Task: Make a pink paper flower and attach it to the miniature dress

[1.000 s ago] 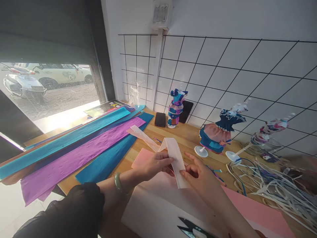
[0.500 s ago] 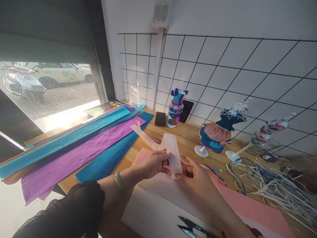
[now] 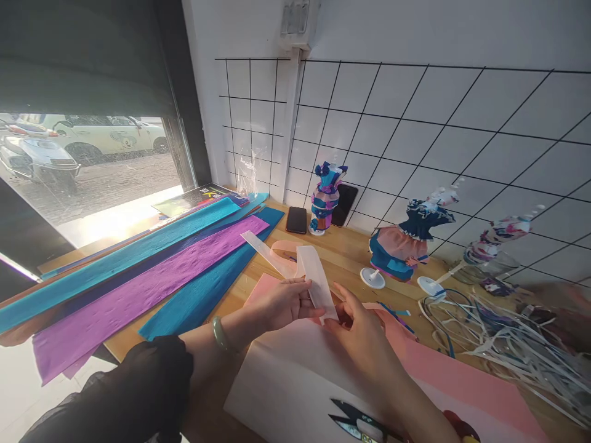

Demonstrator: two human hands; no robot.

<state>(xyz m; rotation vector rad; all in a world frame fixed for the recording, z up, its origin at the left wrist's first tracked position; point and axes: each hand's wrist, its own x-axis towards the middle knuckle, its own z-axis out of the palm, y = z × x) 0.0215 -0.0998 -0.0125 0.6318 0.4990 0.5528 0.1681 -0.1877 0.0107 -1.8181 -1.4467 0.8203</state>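
Note:
A long pale pink paper strip rises in a fold above the wooden table. My left hand, with a green bangle on its wrist, pinches the strip from the left. My right hand grips the strip's near end from the right. Both hands meet over a pink sheet and a white sheet. The strip's far end lies toward the purple crepe paper.
Blue crepe strips lie at the left beside the window. Two phones and three small dressed mannequins stand by the grid wall. A heap of paper trimmings fills the right. Scissors lie near the front edge.
My hands have drawn the strip's near end closer together, so the fold is shorter and lower. The view has shifted slightly right.

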